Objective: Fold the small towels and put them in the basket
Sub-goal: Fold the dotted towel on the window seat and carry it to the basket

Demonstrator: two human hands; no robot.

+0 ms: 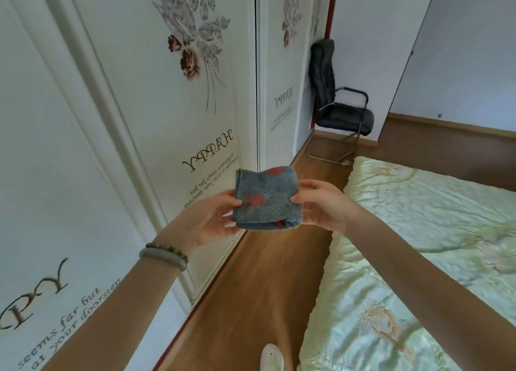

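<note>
A small grey-blue towel [268,199] with red dots is folded into a thick square and held in the air above the wooden floor. My left hand [212,221] pinches its left edge, thumb on top. My right hand [321,206] pinches its right edge the same way. The folded layers show along the towel's near edge. No basket is in view.
White wardrobe doors [173,97] with flower prints and lettering fill the left side. A bed [413,259] with a pale green quilt lies at the right. A strip of wooden floor [259,287] runs between them. A black office chair [337,102] stands in the far corner.
</note>
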